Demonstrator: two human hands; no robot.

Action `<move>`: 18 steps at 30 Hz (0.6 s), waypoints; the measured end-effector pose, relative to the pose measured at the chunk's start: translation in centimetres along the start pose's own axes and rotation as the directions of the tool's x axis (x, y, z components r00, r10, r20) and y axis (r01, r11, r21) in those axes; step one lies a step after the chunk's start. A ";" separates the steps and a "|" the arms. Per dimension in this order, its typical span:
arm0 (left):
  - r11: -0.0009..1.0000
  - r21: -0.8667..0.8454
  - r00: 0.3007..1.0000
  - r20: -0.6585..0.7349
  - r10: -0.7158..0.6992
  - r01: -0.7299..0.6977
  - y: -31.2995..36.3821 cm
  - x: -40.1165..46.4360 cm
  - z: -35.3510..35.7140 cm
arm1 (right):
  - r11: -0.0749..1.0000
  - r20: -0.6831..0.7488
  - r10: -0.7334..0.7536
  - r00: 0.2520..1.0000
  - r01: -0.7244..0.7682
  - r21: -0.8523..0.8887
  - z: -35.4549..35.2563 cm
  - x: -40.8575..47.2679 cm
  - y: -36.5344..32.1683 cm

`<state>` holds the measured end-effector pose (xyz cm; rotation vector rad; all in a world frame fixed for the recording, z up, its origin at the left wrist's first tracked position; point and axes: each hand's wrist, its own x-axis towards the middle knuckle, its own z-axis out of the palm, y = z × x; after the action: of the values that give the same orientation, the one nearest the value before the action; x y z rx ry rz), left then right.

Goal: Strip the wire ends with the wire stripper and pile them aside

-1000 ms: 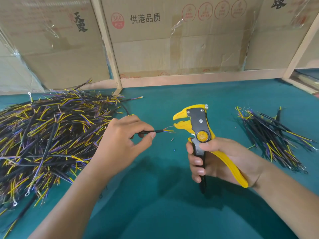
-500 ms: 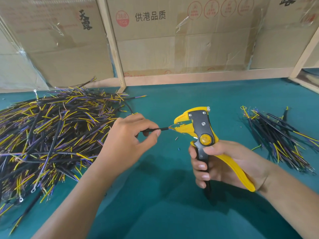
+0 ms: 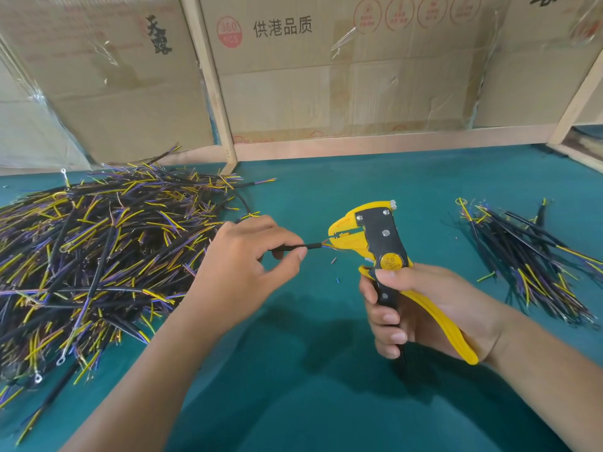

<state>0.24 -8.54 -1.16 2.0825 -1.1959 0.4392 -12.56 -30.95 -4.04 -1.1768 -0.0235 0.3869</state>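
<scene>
- Cardboard boxes (image 3: 342,76) are stood behind the tabletop (image 3: 310,386), between wooden posts; what is held in them cannot be told, as only their printed sides are seen.
- Loose clear film is seen hanging over parts of the box fronts.
- No tray or bin is seen on the green tabletop; the wires are laid straight on it in two heaps.
- A large pile of wires (image 3: 98,256) is spread at the left: black sheaths with yellow and purple cores sticking out, some tipped with small metal rings.
- A smaller pile (image 3: 528,259) is laid at the right, well apart from the large one.
- One black wire (image 3: 301,246) is pinched between thumb and forefinger of the left hand (image 3: 248,269), the other fingers being curled beneath.
- Its thin coloured cores are set at the mouth of the wire stripper (image 3: 375,243); how far they reach in cannot be told.
- The stripper, yellow with a black plate and a round yellow knob, is held upright by the right hand (image 3: 430,314), fingers wrapped round both handles.
- Small bits of insulation (image 3: 338,281) are scattered on the tabletop below the stripper's head.
</scene>
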 end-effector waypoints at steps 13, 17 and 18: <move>1.000 -0.002 0.999 -0.023 -0.029 0.028 -0.8 -0.1 0.1 | 0.995 -0.149 -0.092 0.985 0.097 0.027 0.1 0.0 -0.7; 0.999 0.004 0.999 -0.027 -0.040 0.040 -0.9 -0.2 0.0 | 0.971 -0.199 -0.202 0.959 0.223 0.090 0.0 0.4 -0.9; 0.999 0.006 0.999 -0.021 -0.036 0.037 -0.8 -0.1 0.0 | 0.954 -0.228 -0.243 0.943 0.275 0.119 0.0 0.6 -0.9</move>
<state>0.87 -8.18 -1.56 2.0970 -1.1442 0.4468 -11.74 -31.06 -3.32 -1.0441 0.0342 0.0274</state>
